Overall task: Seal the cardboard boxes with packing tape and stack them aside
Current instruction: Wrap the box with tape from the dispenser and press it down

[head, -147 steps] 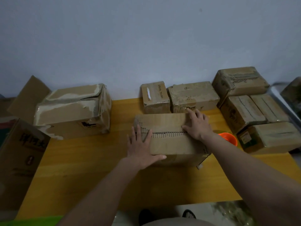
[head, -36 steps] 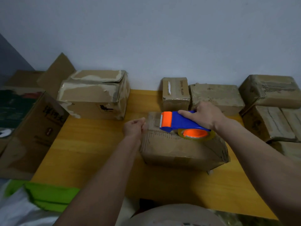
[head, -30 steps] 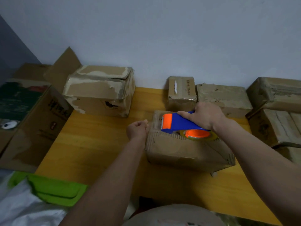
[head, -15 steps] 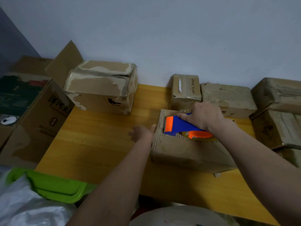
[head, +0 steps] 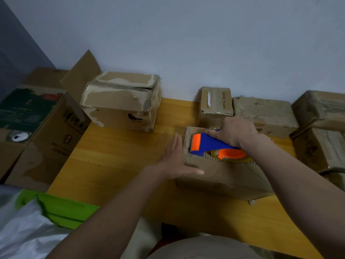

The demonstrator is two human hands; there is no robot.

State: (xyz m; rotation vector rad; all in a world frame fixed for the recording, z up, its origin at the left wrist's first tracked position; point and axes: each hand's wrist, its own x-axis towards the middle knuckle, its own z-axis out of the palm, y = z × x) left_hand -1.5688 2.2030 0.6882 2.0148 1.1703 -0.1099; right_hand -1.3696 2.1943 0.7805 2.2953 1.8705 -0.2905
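Observation:
A cardboard box (head: 231, 176) lies on the yellow wooden table (head: 115, 156) in front of me. My right hand (head: 233, 133) grips a blue and orange tape dispenser (head: 211, 144) that rests on the box's top near its left end. My left hand (head: 175, 159) lies flat with straight fingers against the box's left side, thumb stretched along the front face. The roll of tape (head: 233, 156) sits under my right wrist.
A large worn box (head: 121, 101) stands at the back left. Two smaller boxes (head: 216, 103) (head: 265, 113) line the wall, with several more stacked at the right (head: 321, 146). An open carton (head: 41, 131) and a green item (head: 61, 208) are off the table's left.
My left hand has gone from a curled pinch at the box's left edge to a flat palm pressed on its side. The dispenser has stayed near the left end.

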